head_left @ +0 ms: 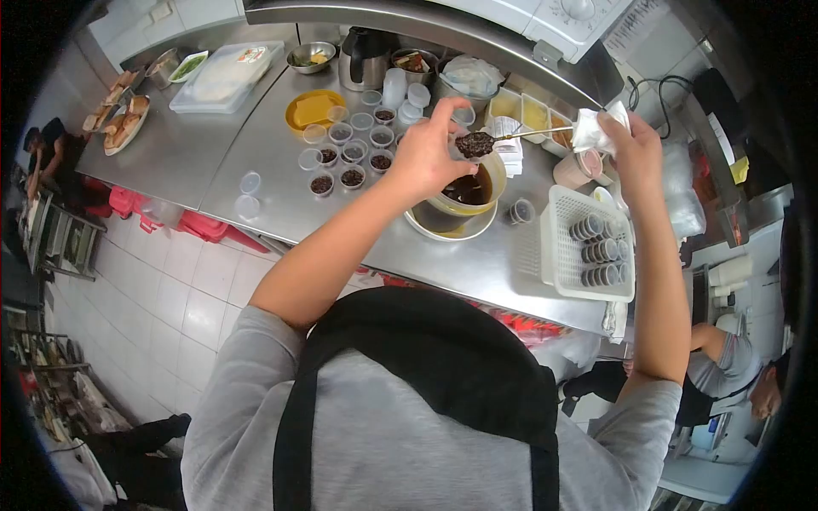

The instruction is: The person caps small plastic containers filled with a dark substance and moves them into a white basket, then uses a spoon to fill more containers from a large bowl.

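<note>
My right hand (637,153) is closed around the far end of a long-handled metal spoon (532,133), with a white cloth or paper (596,129) wrapped at the grip. Dark, chunky sauce (475,145) heaps the spoon's bowl. My left hand (424,157) curves its thumb and fingers around what looks like a small clear plastic cup, mostly hidden beside the spoon. Below them stands a tub (492,189) of dark brown liquid, set in a white bowl (452,234). Left of my left hand, several small clear cups (352,176) stand on the steel counter, many with dark sauce.
A white basket (588,285) with several lidded cups stands at right. Loose lids (248,207) lie left of the cups. Farther back are a yellow dish (317,109), a steel jug (362,60) and a lidded plastic box (226,81). Another person (724,366) is at right.
</note>
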